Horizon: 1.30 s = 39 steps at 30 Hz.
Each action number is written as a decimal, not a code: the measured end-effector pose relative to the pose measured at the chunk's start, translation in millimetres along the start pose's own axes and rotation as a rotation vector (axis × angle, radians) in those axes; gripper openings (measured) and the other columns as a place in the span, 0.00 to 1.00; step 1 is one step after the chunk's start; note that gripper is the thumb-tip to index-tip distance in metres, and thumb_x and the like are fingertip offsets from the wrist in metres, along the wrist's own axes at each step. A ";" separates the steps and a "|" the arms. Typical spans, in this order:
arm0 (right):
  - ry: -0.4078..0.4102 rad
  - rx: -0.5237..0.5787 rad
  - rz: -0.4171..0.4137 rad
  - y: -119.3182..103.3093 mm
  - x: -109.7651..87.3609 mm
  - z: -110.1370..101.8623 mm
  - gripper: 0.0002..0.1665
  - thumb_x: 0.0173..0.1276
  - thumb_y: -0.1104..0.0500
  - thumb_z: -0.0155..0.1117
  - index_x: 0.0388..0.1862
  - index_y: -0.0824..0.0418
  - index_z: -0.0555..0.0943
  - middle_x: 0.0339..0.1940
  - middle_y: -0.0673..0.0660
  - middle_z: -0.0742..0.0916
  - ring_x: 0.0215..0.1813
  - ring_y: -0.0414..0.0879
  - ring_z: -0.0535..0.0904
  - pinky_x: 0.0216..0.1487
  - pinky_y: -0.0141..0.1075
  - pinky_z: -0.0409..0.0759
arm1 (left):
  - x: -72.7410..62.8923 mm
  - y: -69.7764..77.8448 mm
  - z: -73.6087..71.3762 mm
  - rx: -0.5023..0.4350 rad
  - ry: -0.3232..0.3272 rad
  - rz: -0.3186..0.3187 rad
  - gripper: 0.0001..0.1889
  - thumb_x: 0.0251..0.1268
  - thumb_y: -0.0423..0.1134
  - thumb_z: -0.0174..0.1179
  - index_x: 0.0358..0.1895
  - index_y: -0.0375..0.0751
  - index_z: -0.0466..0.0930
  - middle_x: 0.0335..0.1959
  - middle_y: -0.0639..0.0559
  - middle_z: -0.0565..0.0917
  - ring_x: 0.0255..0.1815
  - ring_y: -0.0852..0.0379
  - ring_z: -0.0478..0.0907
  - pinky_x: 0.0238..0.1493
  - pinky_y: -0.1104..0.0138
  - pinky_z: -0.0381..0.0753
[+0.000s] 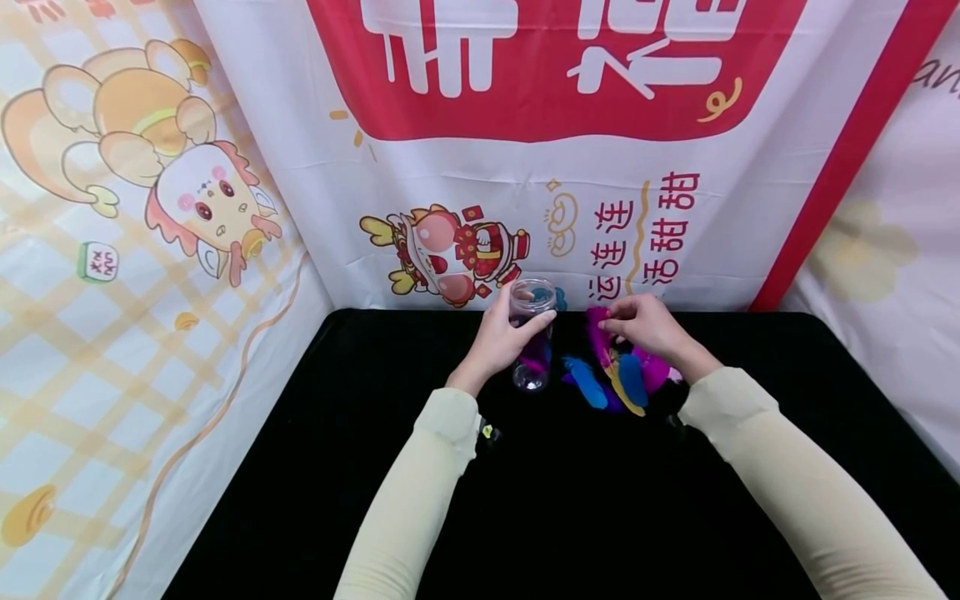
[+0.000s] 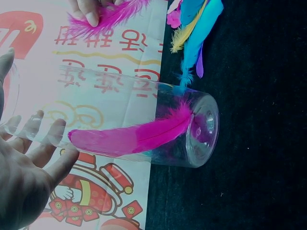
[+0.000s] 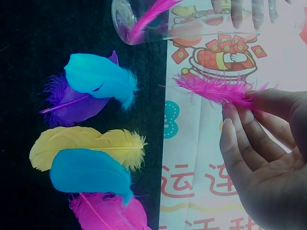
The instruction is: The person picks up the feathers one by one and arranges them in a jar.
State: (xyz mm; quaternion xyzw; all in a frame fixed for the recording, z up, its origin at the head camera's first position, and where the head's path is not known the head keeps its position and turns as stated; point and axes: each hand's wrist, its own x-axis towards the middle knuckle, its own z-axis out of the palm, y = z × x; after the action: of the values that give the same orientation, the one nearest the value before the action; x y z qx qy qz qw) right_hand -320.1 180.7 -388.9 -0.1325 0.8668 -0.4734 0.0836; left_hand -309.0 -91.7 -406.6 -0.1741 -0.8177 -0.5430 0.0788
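My left hand (image 1: 504, 335) grips a clear jar (image 1: 531, 382) near its open mouth, with the jar standing at the far side of the table. One magenta feather (image 2: 134, 140) lies inside, visible through the wall in the left wrist view. Thumb and fingers of my right hand (image 1: 648, 325) pinch another magenta feather (image 3: 206, 88), held to the right of the jar. Below that hand, loose feathers lie on the black cloth: a light blue feather (image 3: 100, 74) over a purple feather (image 3: 72, 109), and a yellow feather (image 3: 79, 143) beside a darker blue feather (image 3: 91, 170) and a pink feather (image 3: 110, 214).
A black cloth (image 1: 360, 500) covers the table. Right behind its far edge hangs a white and red printed sheet (image 1: 442, 167), close to both hands. Another printed sheet (image 1: 247, 333) hangs along the left side.
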 end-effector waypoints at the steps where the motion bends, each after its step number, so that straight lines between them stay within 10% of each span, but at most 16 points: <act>1: 0.000 0.002 -0.002 -0.7 -0.4 -0.5 0.12 0.74 0.61 0.67 0.45 0.71 0.84 0.42 0.64 0.89 0.42 0.57 0.85 0.39 0.37 0.86 | 0.1 0.0 0.0 0.001 0.000 -0.001 0.39 0.67 0.55 0.68 0.74 0.45 0.62 0.60 0.50 0.78 0.59 0.56 0.79 0.66 0.58 0.76; 39: 0.067 0.015 -0.050 -16.4 -3.5 -8.4 0.13 0.74 0.59 0.67 0.47 0.70 0.85 0.47 0.65 0.88 0.39 0.52 0.86 0.40 0.36 0.85 | -1.8 2.3 0.7 0.003 0.005 -0.018 0.40 0.67 0.56 0.68 0.76 0.45 0.61 0.64 0.47 0.75 0.62 0.53 0.77 0.63 0.55 0.78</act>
State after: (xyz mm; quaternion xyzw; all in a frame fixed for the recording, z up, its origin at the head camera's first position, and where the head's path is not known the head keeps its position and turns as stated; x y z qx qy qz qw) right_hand -316.5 180.0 -370.5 -0.1379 0.8620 -0.4859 0.0438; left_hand -306.4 -90.6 -405.4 -0.1650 -0.8199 -0.5430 0.0762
